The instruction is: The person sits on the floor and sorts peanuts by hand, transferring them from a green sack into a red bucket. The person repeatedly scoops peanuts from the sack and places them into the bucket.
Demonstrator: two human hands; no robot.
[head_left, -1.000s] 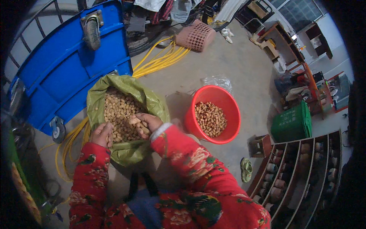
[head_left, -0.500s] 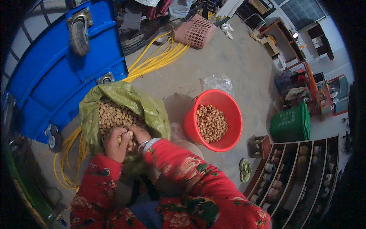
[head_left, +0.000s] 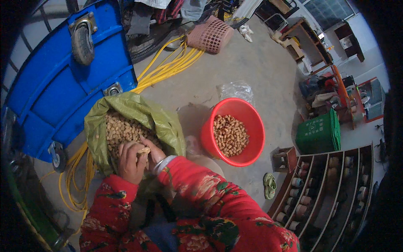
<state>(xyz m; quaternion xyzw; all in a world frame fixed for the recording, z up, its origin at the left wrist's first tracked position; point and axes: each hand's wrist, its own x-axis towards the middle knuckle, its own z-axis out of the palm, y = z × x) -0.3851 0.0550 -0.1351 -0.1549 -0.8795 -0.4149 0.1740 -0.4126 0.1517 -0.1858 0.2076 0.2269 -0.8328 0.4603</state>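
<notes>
A green woven sack (head_left: 170, 126) stands open in front of me, filled with unshelled peanuts (head_left: 121, 128). Both my hands are close together over its near side. My left hand (head_left: 132, 161) has its fingers curled, with a pale peanut (head_left: 144, 150) at the fingertips. Beside it, touching or nearly so, my right hand (head_left: 153, 152) is closed; its fingers are partly hidden behind the left hand, and what they hold cannot be made out. Right of the sack, a red bucket (head_left: 257, 143) holds more peanuts (head_left: 231, 135), browner in colour.
A blue panel with caster wheels (head_left: 54, 92) rises at the left, yellow hose or cable (head_left: 168, 69) lying beside it. A clear plastic bag (head_left: 237, 90) lies behind the bucket. To the right are a wooden stool (head_left: 285, 158), green slippers (head_left: 270, 185), a shoe rack (head_left: 323, 189) and a green bin (head_left: 317, 133).
The fingers of my left hand have curled further and turned, and the peanut between my hands now shows at its fingertips. The whole view has shifted slightly.
</notes>
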